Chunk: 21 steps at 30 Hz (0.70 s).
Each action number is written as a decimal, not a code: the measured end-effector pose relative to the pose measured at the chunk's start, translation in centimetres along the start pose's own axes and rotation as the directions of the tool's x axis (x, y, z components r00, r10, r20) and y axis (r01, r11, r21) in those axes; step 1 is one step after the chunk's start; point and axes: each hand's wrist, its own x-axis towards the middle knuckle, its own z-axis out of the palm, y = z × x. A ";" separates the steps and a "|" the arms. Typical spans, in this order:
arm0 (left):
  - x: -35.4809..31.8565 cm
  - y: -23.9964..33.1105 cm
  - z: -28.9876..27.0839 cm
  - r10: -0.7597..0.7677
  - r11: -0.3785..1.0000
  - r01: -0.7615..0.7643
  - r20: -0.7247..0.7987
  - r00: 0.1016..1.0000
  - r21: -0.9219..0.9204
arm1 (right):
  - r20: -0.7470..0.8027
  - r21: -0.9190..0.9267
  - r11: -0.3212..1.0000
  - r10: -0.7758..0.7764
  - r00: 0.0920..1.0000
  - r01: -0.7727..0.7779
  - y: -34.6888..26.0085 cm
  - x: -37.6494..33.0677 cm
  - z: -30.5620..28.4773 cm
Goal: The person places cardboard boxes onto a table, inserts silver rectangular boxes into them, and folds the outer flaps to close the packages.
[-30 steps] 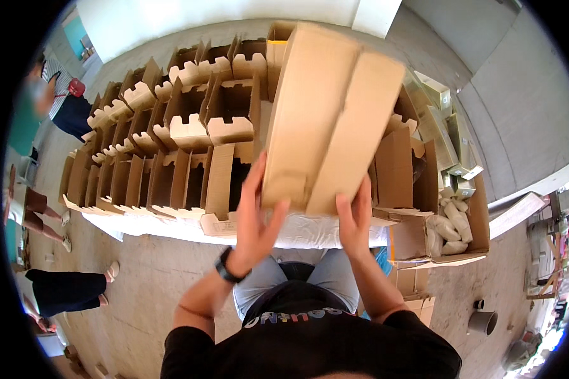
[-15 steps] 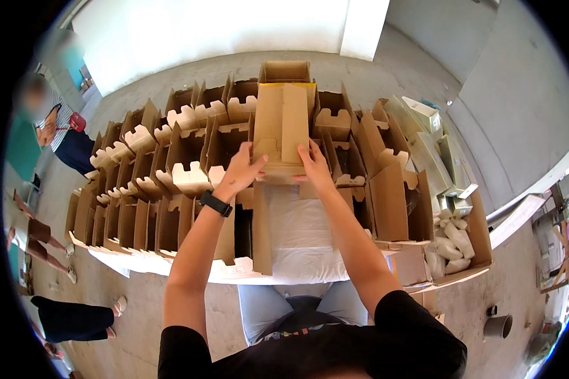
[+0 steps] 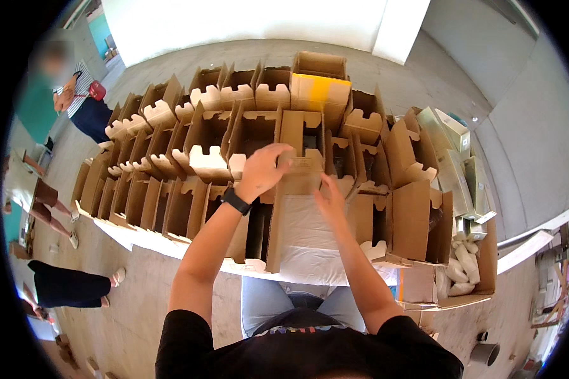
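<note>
Standing at the table (image 3: 325, 262), you face rows of open cardboard boxes (image 3: 171, 158) packed side by side across it, a bare white patch just before you. Your left hand (image 3: 262, 172) grips the top flap of one box (image 3: 302, 165) in the middle rows; your right hand (image 3: 330, 201), fingers spread, sits just below that box's front edge
</note>
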 end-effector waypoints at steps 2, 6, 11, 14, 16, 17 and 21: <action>-0.1 -1.9 -0.9 0.012 1.000 -0.014 -0.181 0.983 -0.006 | 0.057 0.146 0.989 -0.018 0.998 0.009 0.6 -3.8 -0.8; -0.4 -6.7 -3.8 0.127 0.977 -0.097 -0.151 0.980 0.191 | 0.176 0.091 0.992 0.072 0.982 -0.089 1.5 -10.4 -2.4; 0.0 -7.2 -5.0 0.044 0.762 -0.240 0.321 0.946 0.601 | 0.261 0.155 0.944 0.244 0.934 -0.290 4.0 -16.9 -3.2; 1.7 -9.5 -4.1 0.072 0.675 -0.324 0.378 0.923 0.663 | 0.294 0.175 0.920 0.290 0.911 -0.350 4.5 -18.9 -3.4; 3.2 -8.8 -4.2 -0.022 0.697 -0.310 0.452 0.892 0.646 | 0.296 0.177 0.917 0.297 0.908 -0.358 4.1 -19.7 -3.8; 3.7 -8.2 -4.2 -0.131 0.688 -0.259 0.468 0.874 0.678 | 0.294 0.183 0.917 0.294 0.910 -0.355 3.8 -20.0 -4.1; 3.4 -7.4 -3.4 -0.282 0.574 -0.318 0.547 0.788 0.754 | 0.299 0.160 0.916 0.310 0.903 -0.367 3.2 -21.0 -5.2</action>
